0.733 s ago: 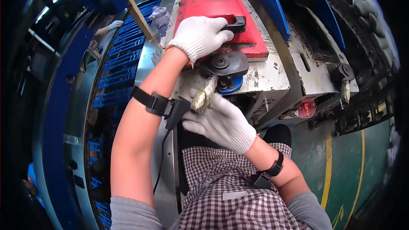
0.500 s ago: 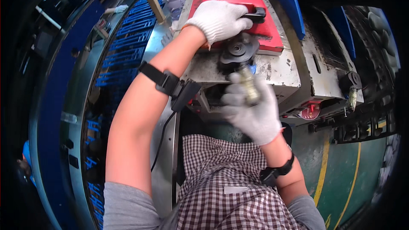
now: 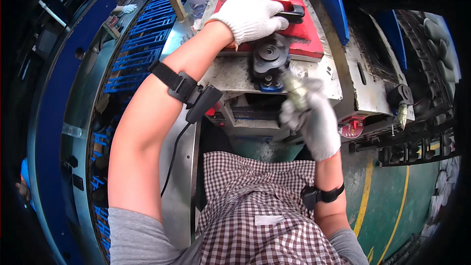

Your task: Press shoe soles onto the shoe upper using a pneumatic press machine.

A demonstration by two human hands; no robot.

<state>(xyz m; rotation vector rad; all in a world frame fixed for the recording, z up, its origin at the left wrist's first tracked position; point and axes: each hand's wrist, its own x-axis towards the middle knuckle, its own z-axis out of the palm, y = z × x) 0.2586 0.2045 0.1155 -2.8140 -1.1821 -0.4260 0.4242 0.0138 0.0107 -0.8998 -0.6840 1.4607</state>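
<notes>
My left hand [image 3: 251,17], in a white knit glove, grips the black lever handle [image 3: 293,13] on top of a red machine cover [image 3: 274,0]. My right hand [image 3: 312,118], also gloved, holds a small pale cylindrical part [image 3: 293,87] upright, its tip just below a black round fixture [image 3: 269,58] on the machine's front. A black strap with a small device and cable [image 3: 189,93] sits on my left forearm; a black band [image 3: 321,195] is on my right wrist.
A grey metal machine body [image 3: 338,83] with a red round button [image 3: 352,126] stands in front of me. Blue slotted racks [image 3: 140,44] curve along the left. A green floor with yellow lines [image 3: 392,201] lies at right. Another person's gloved hand [image 3: 128,8] shows far left.
My right hand has moved right and up with the pale part, bringing it under the black fixture. My left hand stays on the lever handle. The view has shifted closer.
</notes>
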